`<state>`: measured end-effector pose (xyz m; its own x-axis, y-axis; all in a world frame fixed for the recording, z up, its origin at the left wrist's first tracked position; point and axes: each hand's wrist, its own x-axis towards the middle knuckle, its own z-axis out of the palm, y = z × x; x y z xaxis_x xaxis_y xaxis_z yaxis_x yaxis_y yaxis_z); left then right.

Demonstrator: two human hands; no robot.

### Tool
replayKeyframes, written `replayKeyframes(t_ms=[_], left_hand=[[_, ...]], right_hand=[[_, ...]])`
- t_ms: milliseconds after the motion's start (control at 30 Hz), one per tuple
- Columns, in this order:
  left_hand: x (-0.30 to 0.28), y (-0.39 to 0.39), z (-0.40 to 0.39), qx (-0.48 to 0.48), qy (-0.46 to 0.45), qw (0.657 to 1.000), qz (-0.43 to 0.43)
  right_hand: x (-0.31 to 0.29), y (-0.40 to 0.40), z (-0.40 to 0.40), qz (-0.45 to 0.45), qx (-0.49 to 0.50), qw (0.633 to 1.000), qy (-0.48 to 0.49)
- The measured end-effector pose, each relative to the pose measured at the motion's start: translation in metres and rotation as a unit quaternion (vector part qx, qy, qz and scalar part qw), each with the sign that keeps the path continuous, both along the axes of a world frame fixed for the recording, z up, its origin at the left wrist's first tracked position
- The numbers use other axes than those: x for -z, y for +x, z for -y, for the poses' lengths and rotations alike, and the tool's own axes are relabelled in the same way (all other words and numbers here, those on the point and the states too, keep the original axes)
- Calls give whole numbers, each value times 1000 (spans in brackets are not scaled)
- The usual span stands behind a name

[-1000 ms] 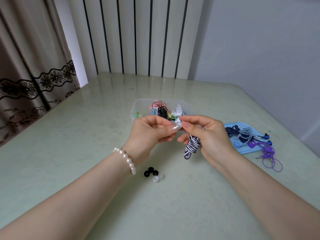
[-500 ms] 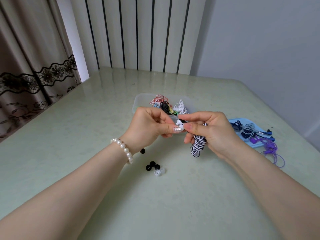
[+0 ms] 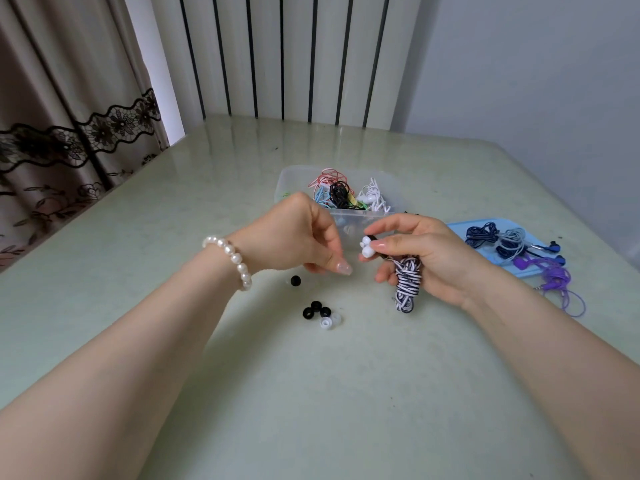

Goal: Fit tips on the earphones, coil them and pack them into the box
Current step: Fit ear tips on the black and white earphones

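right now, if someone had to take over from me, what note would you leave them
Right hand: grips the coiled black-and-white striped earphones, both white tips on the buds.
Left hand: apart from the buds, fingers loosely curled, nothing visible in them.
Clear box: behind the hands, already holds several coiled sets.
Blue lid: to the right, dark blue and grey sets on it; purple earphones lie half off its edge.
Spare tips: black and white ones on the table near the left wrist.
Done: striped set tipped and coiled.
Left: put it in the box, then do the sets on the lid.
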<state>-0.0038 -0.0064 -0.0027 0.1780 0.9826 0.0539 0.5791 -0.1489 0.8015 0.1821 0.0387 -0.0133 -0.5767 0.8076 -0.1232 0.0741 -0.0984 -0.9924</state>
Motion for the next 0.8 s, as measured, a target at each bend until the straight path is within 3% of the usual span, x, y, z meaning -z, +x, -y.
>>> replayKeyframes(t_ms=[167, 333, 633, 800], left_hand=[[-10, 5, 13, 86, -146, 973, -157], [-9, 17, 16, 99, -174, 948, -249], [-5, 20, 15, 80, -154, 943, -284], [-13, 7, 15, 74, -144, 958, -238]], right_hand=[[0, 7, -5, 37, -7, 999, 6], [1, 6, -5, 43, -22, 999, 4], [4, 5, -7, 38, -12, 999, 16], [3, 7, -7, 26, -11, 999, 14]])
